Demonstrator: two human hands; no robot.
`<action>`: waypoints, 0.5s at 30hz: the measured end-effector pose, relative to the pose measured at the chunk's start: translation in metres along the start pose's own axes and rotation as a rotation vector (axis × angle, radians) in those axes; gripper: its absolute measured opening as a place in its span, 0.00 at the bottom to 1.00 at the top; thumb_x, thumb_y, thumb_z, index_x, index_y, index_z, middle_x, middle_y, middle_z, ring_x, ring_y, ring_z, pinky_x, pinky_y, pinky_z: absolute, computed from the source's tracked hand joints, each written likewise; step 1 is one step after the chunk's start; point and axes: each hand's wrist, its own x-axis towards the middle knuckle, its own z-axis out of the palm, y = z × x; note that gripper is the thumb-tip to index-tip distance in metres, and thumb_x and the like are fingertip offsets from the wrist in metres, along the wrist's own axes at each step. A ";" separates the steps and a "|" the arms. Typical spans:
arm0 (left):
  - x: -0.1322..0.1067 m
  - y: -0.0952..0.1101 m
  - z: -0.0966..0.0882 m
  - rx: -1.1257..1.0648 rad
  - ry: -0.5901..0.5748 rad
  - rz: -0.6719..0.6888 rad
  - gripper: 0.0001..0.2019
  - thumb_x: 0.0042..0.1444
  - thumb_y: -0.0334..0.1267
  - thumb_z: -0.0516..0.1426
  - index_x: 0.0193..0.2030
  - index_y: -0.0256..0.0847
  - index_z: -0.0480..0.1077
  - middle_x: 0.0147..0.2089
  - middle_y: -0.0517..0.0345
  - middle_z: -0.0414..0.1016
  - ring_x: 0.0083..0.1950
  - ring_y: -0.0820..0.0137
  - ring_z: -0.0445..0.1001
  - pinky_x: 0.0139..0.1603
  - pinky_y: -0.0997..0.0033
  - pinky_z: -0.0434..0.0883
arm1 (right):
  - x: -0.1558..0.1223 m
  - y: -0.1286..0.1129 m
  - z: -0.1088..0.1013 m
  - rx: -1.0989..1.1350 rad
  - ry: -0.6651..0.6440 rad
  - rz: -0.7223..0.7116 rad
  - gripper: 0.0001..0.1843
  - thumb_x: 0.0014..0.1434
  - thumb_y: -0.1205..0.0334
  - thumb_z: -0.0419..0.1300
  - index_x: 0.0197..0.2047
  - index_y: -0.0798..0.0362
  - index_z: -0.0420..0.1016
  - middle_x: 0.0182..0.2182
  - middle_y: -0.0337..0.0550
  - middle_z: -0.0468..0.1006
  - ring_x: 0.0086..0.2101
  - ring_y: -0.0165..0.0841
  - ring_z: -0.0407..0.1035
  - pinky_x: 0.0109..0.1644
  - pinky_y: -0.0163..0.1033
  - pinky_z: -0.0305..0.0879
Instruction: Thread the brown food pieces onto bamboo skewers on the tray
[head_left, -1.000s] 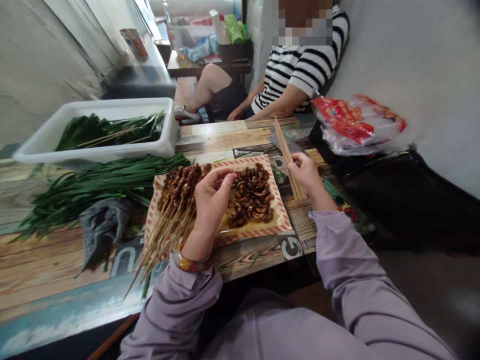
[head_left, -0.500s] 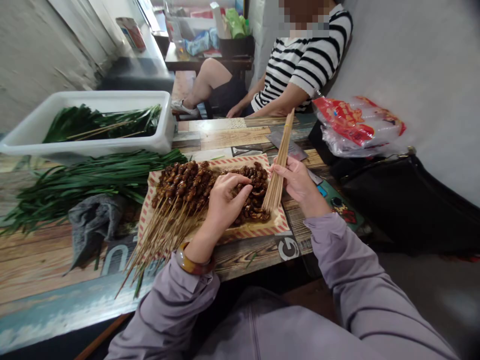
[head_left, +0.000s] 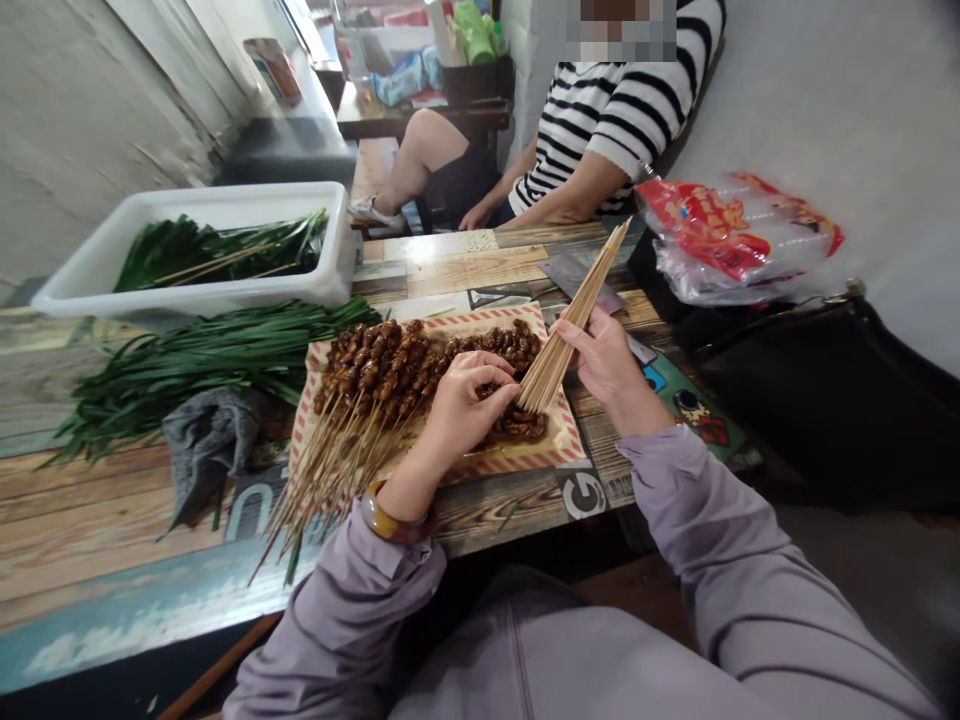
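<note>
My right hand (head_left: 604, 365) grips a fanned bundle of bamboo skewers (head_left: 574, 325), its lower ends pointing toward my left hand. My left hand (head_left: 469, 400) hovers over the meat, thumb and fingers pinched at the skewers' lower ends; whether one is between the fingertips I cannot tell. Below lies a paper-lined tray (head_left: 566, 450) with a red-striped edge. Dark, glossy sauced meat pieces on skewers (head_left: 375, 365) cover its left side, their sticks jutting over the front edge. Loose pieces of the same meat (head_left: 517, 345) lie on the right, partly hidden by my left hand.
A white plastic tub (head_left: 341, 240) holds green leaves and a few skewers. Long green leaves (head_left: 187, 360) and a grey cloth (head_left: 214, 440) lie left of the tray. Right stand a red-and-clear plastic package (head_left: 739, 235) and a black bag (head_left: 840, 390). A person in stripes (head_left: 600, 130) sits opposite.
The skewer bundle has tilted, its lower ends swinging left toward my left hand. My left fingers have closed together and reached those ends. The whole view has shifted slightly.
</note>
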 end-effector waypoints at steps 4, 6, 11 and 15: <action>0.000 0.002 0.000 0.007 -0.009 -0.013 0.07 0.55 0.36 0.59 0.27 0.42 0.73 0.37 0.55 0.78 0.43 0.66 0.74 0.52 0.57 0.67 | 0.000 0.000 0.000 -0.039 0.003 -0.015 0.19 0.46 0.50 0.69 0.34 0.48 0.66 0.29 0.32 0.71 0.29 0.28 0.67 0.34 0.35 0.69; 0.000 0.002 -0.001 0.028 -0.007 -0.011 0.07 0.55 0.35 0.59 0.26 0.42 0.72 0.37 0.55 0.78 0.42 0.66 0.74 0.51 0.58 0.67 | 0.000 0.000 0.000 -0.049 0.001 -0.013 0.19 0.46 0.50 0.69 0.35 0.48 0.66 0.29 0.33 0.71 0.29 0.28 0.67 0.34 0.35 0.69; 0.001 0.001 -0.003 0.118 0.028 0.035 0.08 0.55 0.33 0.58 0.25 0.42 0.70 0.36 0.55 0.77 0.42 0.66 0.73 0.50 0.58 0.67 | 0.002 0.002 0.000 -0.038 0.009 -0.018 0.20 0.45 0.49 0.69 0.35 0.48 0.66 0.30 0.34 0.72 0.29 0.29 0.68 0.35 0.37 0.71; 0.001 0.001 -0.004 0.156 -0.007 0.078 0.08 0.52 0.31 0.57 0.24 0.41 0.68 0.35 0.56 0.76 0.40 0.66 0.72 0.49 0.59 0.68 | 0.009 0.000 -0.008 -0.050 0.078 -0.052 0.19 0.47 0.48 0.67 0.36 0.48 0.66 0.30 0.35 0.73 0.30 0.30 0.69 0.36 0.38 0.71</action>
